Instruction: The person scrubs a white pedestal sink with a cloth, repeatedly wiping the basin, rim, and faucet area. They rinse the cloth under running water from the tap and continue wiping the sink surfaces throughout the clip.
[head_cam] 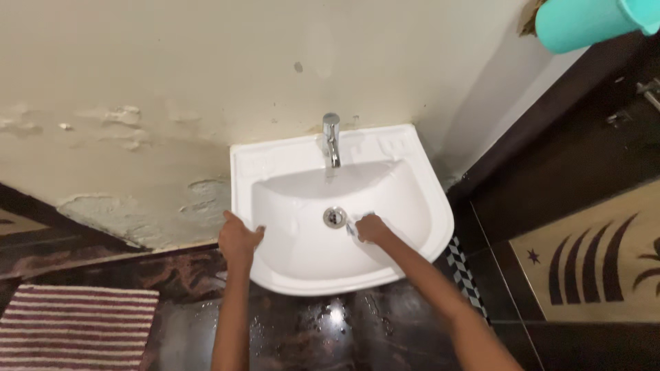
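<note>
A white wall-mounted washbasin (412, 180) fills the middle of the head view. A chrome tap (331, 137) stands at its back and a metal drain (335, 217) lies in the bowl. My left hand (238, 240) grips the basin's front left rim. My right hand (373, 228) is inside the bowl, just right of the drain, closed on a small brush-like tool (352, 228) whose head touches the bowl. The tool is mostly hidden by my fingers.
Behind the basin is a cream wall (172, 82) with peeling paint. The dark floor (330, 330) below is wet and shiny. A striped mat (75, 323) lies at lower left. A teal bucket (584, 24) hangs at top right, by a dark door (584, 151).
</note>
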